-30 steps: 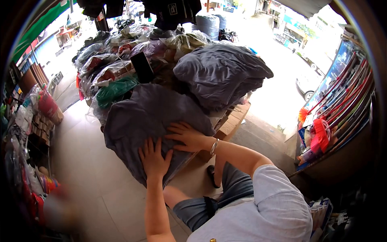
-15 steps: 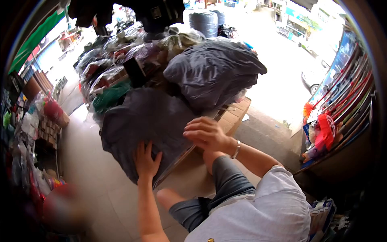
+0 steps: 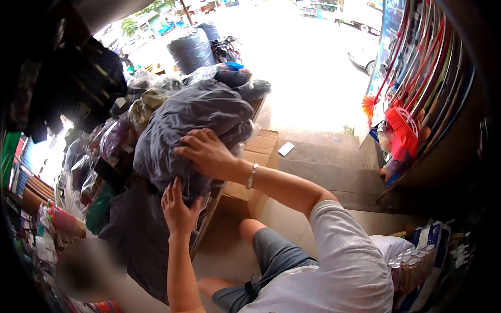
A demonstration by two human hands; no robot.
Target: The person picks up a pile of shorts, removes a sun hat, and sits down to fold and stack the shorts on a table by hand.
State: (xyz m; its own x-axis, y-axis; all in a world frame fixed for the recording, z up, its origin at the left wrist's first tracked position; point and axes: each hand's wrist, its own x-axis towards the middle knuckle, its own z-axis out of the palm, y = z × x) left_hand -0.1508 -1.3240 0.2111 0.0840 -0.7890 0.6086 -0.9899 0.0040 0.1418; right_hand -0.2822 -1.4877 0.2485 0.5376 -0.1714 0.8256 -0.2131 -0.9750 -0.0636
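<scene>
A bunched grey cloth (image 3: 193,120) lies on the heaped goods, and a darker grey cloth (image 3: 138,235) spreads nearer, hanging over the front of the pile. My right hand (image 3: 209,154) rests on the bunched cloth, fingers slightly bent and apart, palm down. Just below it, my left hand (image 3: 180,211) touches the fabric where the two cloths meet, its thumb spread away from the fingers. Neither hand visibly grips the fabric. Folds hide some of the border between the cloths.
Plastic-wrapped goods (image 3: 117,138) are heaped behind the cloths. A cardboard box (image 3: 258,151) stands on the right, with a white flat object (image 3: 285,148) on the step beyond. Long-handled tools (image 3: 430,68) lean at the far right; canned drinks (image 3: 412,268) sit lower right.
The view has swung right. My right hand, raised before, now lies on the bunched cloth. My left hand has moved from the middle of the darker cloth to its boundary with the other.
</scene>
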